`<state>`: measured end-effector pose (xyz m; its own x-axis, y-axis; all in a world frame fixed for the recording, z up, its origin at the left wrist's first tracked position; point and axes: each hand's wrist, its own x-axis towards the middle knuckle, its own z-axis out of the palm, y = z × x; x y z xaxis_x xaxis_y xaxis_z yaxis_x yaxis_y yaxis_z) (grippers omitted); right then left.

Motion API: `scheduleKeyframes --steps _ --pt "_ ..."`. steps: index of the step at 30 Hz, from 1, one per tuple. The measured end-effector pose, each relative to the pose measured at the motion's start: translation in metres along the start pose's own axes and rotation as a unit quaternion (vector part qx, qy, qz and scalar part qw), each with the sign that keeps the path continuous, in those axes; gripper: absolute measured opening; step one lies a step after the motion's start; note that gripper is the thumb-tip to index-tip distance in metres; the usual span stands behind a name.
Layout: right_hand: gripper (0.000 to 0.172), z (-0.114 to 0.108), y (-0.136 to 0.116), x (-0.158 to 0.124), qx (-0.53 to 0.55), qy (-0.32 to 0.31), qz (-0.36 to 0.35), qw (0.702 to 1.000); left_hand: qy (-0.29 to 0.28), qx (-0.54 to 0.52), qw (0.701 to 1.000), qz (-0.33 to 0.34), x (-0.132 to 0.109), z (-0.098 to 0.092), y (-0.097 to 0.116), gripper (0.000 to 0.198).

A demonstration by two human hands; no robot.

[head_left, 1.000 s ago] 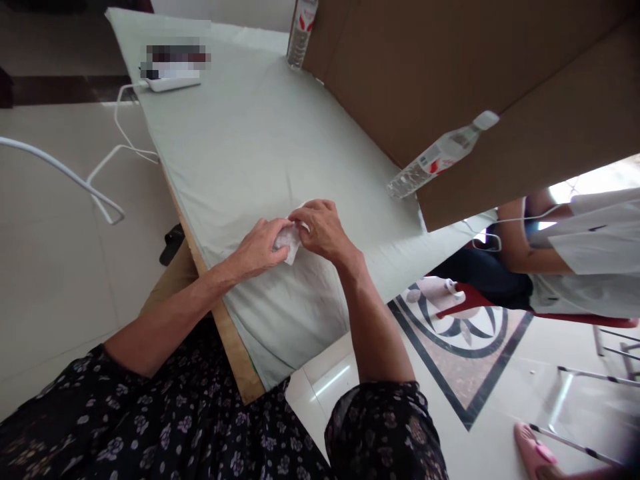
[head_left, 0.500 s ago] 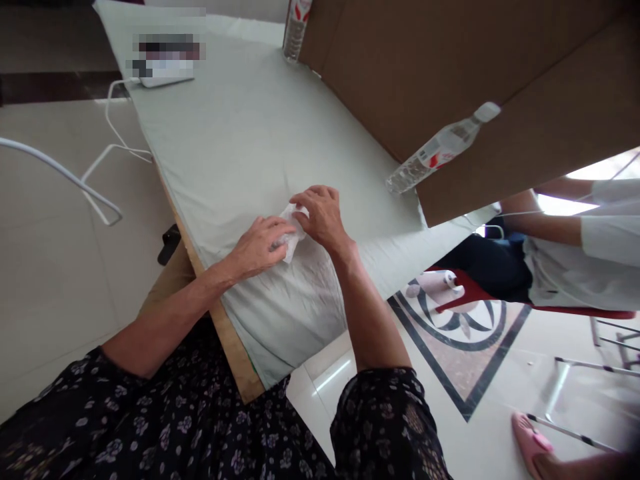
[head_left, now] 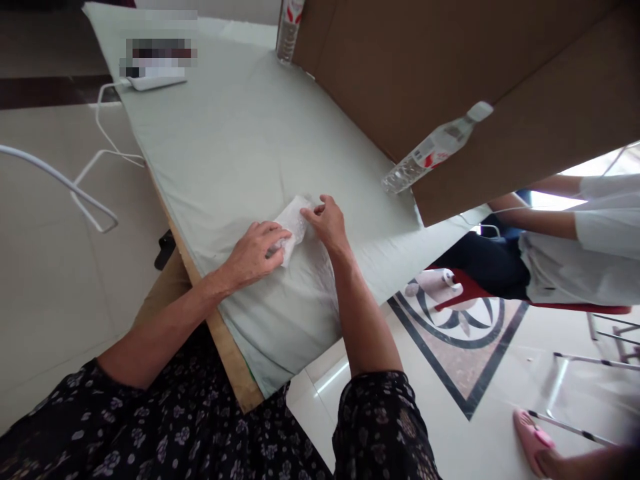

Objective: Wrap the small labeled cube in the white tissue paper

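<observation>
A small white, translucent crumpled packet (head_left: 296,220) lies on the pale green cloth of the table (head_left: 230,140), near its front corner. My left hand (head_left: 257,252) grips the packet's lower left part, its fingers curled over it. At the packet's right edge is my right hand (head_left: 327,223), with thumb and fingertips close together on what looks like thin clear film. That film is hard to make out against the cloth and seems to trail beside my right wrist.
A brown cardboard panel (head_left: 400,80) stands at the right, with a clear bottle (head_left: 433,150) before it and another bottle (head_left: 289,33) behind. A white device (head_left: 157,79) with cables sits far left. Another person's arm (head_left: 540,217) is beyond the panel.
My right hand has moved off the packet's top to its right edge, uncovering more of the white surface. My left hand still holds the lower left part. The view has shifted slightly.
</observation>
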<state>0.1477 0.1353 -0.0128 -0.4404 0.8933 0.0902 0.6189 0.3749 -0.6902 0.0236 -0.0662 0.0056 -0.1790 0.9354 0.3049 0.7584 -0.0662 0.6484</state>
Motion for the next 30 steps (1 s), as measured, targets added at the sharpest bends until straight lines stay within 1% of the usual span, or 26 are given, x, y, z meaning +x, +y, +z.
scheduleKeyframes --steps 2,5,8,10,12,14,16,17,22,25,27,28,30 --pt "0.069 0.004 -0.002 0.01 0.025 -0.024 0.0 0.999 0.004 0.007 1.0 0.001 -0.003 -0.001 0.003 0.038" --pt "0.057 0.007 -0.005 0.017 0.075 -0.057 -0.011 0.996 -0.003 0.011 1.0 -0.003 -0.006 -0.002 0.006 0.038" --pt "0.039 0.005 -0.008 0.016 0.12 -0.073 -0.013 0.99 -0.01 0.011 1.0 -0.004 -0.009 -0.002 0.007 0.038" --pt "0.026 0.002 -0.011 0.013 0.14 -0.094 -0.01 0.986 -0.008 0.014 1.0 -0.004 -0.009 -0.002 0.008 0.037" --pt "0.019 0.0 -0.014 0.012 0.151 -0.114 -0.01 0.982 0.001 0.029 1.0 -0.007 -0.008 -0.004 0.01 0.036" --pt "0.016 -0.002 -0.016 0.012 0.158 -0.11 -0.01 0.981 0.009 0.054 0.998 -0.006 -0.007 -0.007 0.012 0.038" --pt "0.016 -0.003 -0.017 0.011 0.173 -0.092 0.002 0.981 0.009 0.079 0.997 0.007 -0.005 -0.011 0.014 0.041" --pt "0.019 -0.003 -0.017 0.011 0.185 -0.088 0.014 0.979 0.007 0.087 0.996 0.016 -0.004 -0.012 0.015 0.04" --pt "0.053 -0.007 -0.013 0.006 0.243 -0.112 0.077 0.961 0.004 0.085 0.996 0.033 -0.004 -0.012 0.014 0.028" --pt "0.062 -0.009 -0.013 0.005 0.233 -0.121 0.091 0.961 0.006 0.091 0.995 0.037 -0.004 -0.011 0.014 0.026" --pt "0.061 -0.007 -0.014 0.005 0.234 -0.111 0.087 0.962 0.005 0.102 0.994 0.043 -0.004 -0.011 0.016 0.027" --pt "0.057 -0.006 -0.016 0.006 0.244 -0.104 0.083 0.961 0.004 0.108 0.993 0.045 -0.003 -0.011 0.016 0.026" --pt "0.042 -0.002 -0.02 0.007 0.277 -0.096 0.073 0.953 0.001 0.11 0.993 0.045 -0.003 -0.011 0.016 0.025"
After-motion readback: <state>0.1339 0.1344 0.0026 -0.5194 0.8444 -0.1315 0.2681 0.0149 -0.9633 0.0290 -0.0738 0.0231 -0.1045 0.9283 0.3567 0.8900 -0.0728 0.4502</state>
